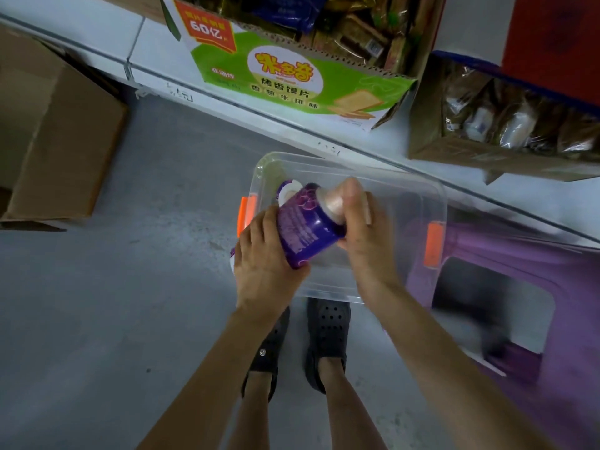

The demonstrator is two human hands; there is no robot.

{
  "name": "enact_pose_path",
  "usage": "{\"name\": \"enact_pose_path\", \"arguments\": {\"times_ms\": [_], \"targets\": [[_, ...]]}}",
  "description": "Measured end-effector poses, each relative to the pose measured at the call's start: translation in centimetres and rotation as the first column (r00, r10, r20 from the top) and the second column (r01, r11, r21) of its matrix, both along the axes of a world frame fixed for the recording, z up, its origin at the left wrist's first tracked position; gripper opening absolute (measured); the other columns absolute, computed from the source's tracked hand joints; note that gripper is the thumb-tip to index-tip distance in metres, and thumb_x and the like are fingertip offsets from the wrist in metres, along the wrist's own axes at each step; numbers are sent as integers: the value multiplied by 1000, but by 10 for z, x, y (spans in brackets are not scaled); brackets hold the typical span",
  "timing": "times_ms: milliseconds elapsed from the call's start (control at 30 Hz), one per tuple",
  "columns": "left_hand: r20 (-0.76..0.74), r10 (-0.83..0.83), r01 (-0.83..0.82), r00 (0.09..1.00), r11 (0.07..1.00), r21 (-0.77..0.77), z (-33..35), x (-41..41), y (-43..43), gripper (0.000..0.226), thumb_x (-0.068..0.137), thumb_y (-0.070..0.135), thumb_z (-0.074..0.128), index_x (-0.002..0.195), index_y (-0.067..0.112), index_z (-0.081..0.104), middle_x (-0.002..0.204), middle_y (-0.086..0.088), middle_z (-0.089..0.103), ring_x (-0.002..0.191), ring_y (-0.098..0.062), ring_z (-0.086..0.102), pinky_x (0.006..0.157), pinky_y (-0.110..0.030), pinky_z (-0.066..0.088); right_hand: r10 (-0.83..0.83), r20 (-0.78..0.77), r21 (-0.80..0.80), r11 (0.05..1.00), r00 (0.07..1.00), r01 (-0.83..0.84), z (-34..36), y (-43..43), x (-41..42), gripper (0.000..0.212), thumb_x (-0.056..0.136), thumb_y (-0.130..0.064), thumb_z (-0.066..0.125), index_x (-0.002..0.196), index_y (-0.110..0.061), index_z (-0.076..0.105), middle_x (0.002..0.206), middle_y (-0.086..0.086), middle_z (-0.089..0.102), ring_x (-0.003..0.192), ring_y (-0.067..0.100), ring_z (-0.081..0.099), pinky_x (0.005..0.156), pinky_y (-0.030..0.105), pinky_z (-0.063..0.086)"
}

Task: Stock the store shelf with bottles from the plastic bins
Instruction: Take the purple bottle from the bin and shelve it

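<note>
Left hand [263, 258] is wrapped round the bottle [305, 228] base, right hand [360, 232] curled over its cap, steadying both ends. It is held over the bin [406, 181], near the shelf [156, 76], probably for shelving.

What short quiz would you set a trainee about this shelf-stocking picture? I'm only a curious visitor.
1. Multiple choice: the bottle gripped by the left hand and the right hand is mainly A red, B purple, C green.
2. True or false: the green snack box sits on the shelf.
3. Fill in: the latches on the clear plastic bin are ____.
Key: 1 B. 2 True. 3 orange.
</note>
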State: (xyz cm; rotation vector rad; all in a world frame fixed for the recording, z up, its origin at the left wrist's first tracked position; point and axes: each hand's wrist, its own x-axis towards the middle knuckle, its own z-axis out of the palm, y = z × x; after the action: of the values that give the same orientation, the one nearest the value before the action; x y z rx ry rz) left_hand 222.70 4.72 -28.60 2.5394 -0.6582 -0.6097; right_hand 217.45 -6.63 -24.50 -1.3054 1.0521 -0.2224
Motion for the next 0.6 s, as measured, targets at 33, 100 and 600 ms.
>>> {"name": "enact_pose_path", "arguments": {"times_ms": [33, 100, 600], "targets": [[-75, 21, -22, 997, 1000, -12, -1, 4, 6, 93, 59, 24, 81, 137, 13, 33, 125, -7, 51, 112, -25, 52, 89, -43, 49, 130, 52, 1, 992, 990, -130, 0, 7, -3, 70, 63, -80, 46, 107, -26, 55, 105, -7, 64, 95, 3, 64, 80, 22, 54], [-243, 89, -110, 966, 991, -71, -2, 11, 18, 100, 61, 26, 81, 140, 25, 20, 130, 2, 49, 112, -17, 51, 86, -37, 48, 345, 73, 3, 938, 936, -346, -6, 21, -10, 86, 63, -84, 48, 131, -31, 39, 135, -8, 48, 124, 3, 47, 97, 23, 45], [-837, 290, -758, 465, 618, -207, -23, 59, 56, 78, 39, 32, 74, 114, 25, 53, 88, 11, 69, 85, -11, 68, 76, -28, 54, 270, -340, -46, 952, 901, -302, -161, 43, 15, 87, 80, -45, 69, 147, -14, 22, 150, 5, 31, 138, 20, 29, 116, 38, 23]]}}
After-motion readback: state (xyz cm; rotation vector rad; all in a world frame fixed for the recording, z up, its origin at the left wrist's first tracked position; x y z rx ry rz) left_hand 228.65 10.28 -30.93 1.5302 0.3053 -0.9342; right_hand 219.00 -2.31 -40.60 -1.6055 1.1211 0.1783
